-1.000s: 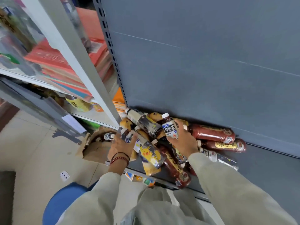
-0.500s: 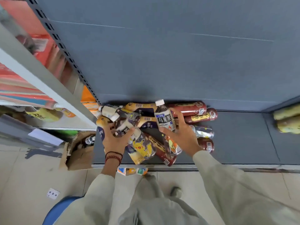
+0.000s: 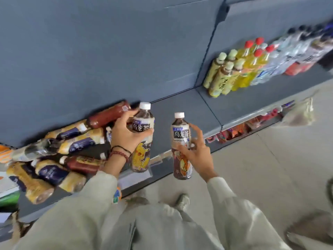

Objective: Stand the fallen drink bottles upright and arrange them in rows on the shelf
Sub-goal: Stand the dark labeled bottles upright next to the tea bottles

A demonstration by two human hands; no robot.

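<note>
Left bottle: upright, white cap up, yellow cartoon on the label; held above the shelf's front edge.
Left hand: fingers wrapped round the left bottle's middle, clamped on it; bead bracelets at the wrist.
Right bottle: upright, white cap, orange cartoon low on the label; just right of the left grip, not touching the other bottle.
Right hand: thumb and fingers closed on the right bottle's side.
Pile: fallen bottles left of the left hand, lying across each other.
Shelf: grey, bare behind both grips.
Rows: upright bottles well off to the right.
</note>
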